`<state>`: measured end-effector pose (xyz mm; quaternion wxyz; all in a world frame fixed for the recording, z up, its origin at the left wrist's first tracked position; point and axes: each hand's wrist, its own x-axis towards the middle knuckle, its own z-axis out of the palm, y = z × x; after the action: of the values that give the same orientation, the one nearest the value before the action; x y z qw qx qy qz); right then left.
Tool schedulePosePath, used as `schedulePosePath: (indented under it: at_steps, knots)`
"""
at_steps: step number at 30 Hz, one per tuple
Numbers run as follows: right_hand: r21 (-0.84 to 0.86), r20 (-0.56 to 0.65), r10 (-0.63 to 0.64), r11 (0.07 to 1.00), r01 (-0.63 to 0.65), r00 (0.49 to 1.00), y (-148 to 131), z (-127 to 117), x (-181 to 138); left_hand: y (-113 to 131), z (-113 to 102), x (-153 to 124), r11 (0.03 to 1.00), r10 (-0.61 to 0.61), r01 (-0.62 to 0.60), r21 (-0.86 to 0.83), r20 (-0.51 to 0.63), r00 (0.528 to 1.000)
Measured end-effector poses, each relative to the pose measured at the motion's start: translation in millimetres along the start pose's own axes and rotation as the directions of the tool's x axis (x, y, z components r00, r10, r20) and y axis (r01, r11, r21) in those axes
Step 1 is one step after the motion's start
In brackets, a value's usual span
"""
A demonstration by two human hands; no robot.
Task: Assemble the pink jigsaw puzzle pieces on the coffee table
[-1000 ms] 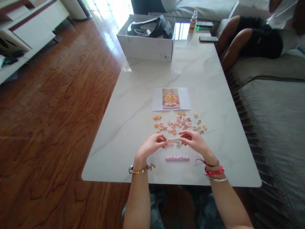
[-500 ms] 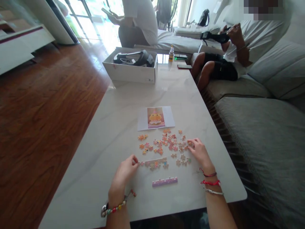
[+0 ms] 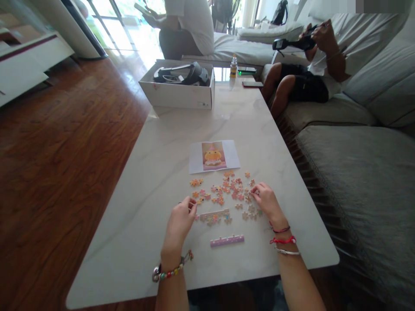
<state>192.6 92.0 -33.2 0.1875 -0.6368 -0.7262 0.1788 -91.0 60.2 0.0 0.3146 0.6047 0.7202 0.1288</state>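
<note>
My left hand (image 3: 180, 221) rests on the white marble table (image 3: 155, 172), fingers curled, its fingertips at the left end of a joined strip of puzzle pieces (image 3: 214, 214). My right hand (image 3: 265, 200) lies at the right side of the scattered loose puzzle pieces (image 3: 227, 190), fingers bent and pinching at a piece there. A purple joined strip (image 3: 227, 240) lies nearer the table's front edge between my arms. A reference picture (image 3: 214, 156) of a yellow figure lies just beyond the loose pieces.
A white box (image 3: 177, 93) holding a black headset stands at the far end, with a small bottle (image 3: 233, 69) and a phone (image 3: 252, 84) beyond it. A person sits on the grey sofa (image 3: 356, 164) to the right; another sits farther back. Wooden floor lies to the left.
My hands have parted from the joined strip they held together; it now lies on the table. My right hand has moved to the loose pieces. The view has tilted up.
</note>
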Motion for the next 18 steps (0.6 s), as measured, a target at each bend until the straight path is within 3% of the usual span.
schedulePosePath:
  at_steps: [6,15,18]
  knots:
    - [-0.017,0.009,-0.016,1.0,0.017,1.0,5.6,5.0,-0.1,8.9,10.9,-1.3,0.989,0.149,-0.148,0.029,-0.017,0.989]
    - [-0.1,-0.035,0.07,0.992,-0.073,0.997,13.7,-0.7,-3.2,7.5,15.0,3.3,0.983,0.157,-0.157,0.093,0.008,0.988]
    - [-0.049,-0.063,0.074,0.996,-0.077,0.995,10.1,-0.8,-2.3,6.7,16.6,6.3,0.981,0.166,-0.167,0.098,0.018,0.986]
